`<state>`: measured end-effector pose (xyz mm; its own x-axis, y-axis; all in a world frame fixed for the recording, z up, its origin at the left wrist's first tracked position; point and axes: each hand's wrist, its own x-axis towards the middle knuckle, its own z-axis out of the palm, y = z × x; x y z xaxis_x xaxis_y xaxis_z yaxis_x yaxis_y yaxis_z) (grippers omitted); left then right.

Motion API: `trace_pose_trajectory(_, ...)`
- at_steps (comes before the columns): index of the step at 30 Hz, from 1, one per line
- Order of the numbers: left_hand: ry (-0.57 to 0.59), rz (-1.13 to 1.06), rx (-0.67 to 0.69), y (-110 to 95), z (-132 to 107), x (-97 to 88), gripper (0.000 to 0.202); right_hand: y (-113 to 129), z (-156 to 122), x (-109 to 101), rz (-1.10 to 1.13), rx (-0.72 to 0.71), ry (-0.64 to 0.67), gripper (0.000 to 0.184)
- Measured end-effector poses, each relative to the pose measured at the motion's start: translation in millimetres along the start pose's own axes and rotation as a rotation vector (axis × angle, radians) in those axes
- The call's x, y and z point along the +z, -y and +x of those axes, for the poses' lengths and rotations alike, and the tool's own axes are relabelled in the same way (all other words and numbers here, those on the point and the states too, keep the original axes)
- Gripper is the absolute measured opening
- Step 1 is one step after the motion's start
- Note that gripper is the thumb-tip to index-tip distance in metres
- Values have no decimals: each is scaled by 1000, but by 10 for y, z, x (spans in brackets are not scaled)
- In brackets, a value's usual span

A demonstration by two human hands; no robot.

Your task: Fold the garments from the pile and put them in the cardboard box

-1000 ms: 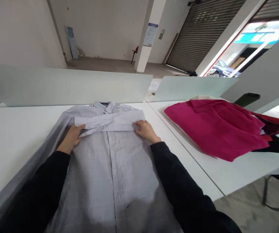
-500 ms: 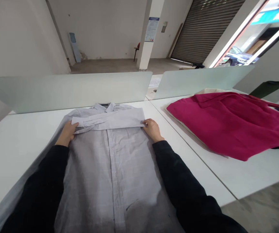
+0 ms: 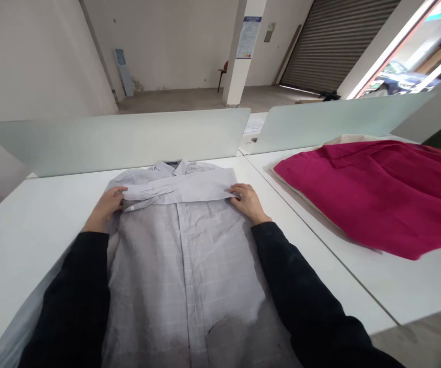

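Note:
A pale grey button-up shirt [image 3: 182, 255] lies flat on the white table [image 3: 32, 225], collar away from me. One sleeve [image 3: 182, 189] is folded across the chest, cuff pointing left. My left hand [image 3: 107, 204] rests at the cuff end on the shirt's left shoulder, fingers curled onto the fabric. At the sleeve's fold on the shirt's right edge sits my right hand [image 3: 248, 200], fingers pressed on the cloth. Both arms wear black sleeves.
A magenta garment [image 3: 377, 189] lies on a beige one on the adjoining table to the right. Frosted glass dividers [image 3: 120, 140] stand along the tables' far edge. Beyond are a white pillar, a bare floor and a roller shutter.
Both hands have slid slightly outward along the folded sleeve toward the shirt's edges. The camera has shifted forward and a little to the left.

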<state>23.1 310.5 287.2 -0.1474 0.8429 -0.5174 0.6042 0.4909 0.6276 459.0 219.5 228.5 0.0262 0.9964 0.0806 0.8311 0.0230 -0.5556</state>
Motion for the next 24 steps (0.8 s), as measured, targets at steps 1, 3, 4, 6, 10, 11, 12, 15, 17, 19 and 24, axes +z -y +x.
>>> trace_pose_trajectory(1,44,-41,-26,-16,-29,-50,37,10,2,1,15,-30,4,22)
trace_pose_trajectory(3,150,-99,-59,-36,-90,-148,32,26,2,9,33,-73,38,22)
trace_pose_trajectory(4,217,-96,-50,-39,-116,-187,36,29,2,16,35,-81,60,22)
trace_pose_trajectory(6,350,-1,28,-34,-141,-229,51,28,0,31,25,-74,90,22)
trace_pose_trajectory(10,316,343,209,-1,-62,-152,41,1,-8,42,8,-54,98,22)
trace_pose_trajectory(11,258,401,208,8,-28,-118,33,-7,-11,34,9,-51,103,23)
trace_pose_trajectory(12,210,440,195,18,4,-88,29,-14,-14,23,10,-47,111,23)
trace_pose_trajectory(15,168,472,160,43,67,-47,32,-15,-18,-31,9,-34,141,20)
trace_pose_trajectory(17,174,469,153,57,77,-57,35,6,-13,-66,5,-28,147,18)
trace_pose_trajectory(19,156,442,135,69,75,-79,43,43,-3,-80,-16,-25,128,25)
trace_pose_trajectory(24,87,343,131,61,48,-184,58,103,10,-1,-115,-47,128,19)
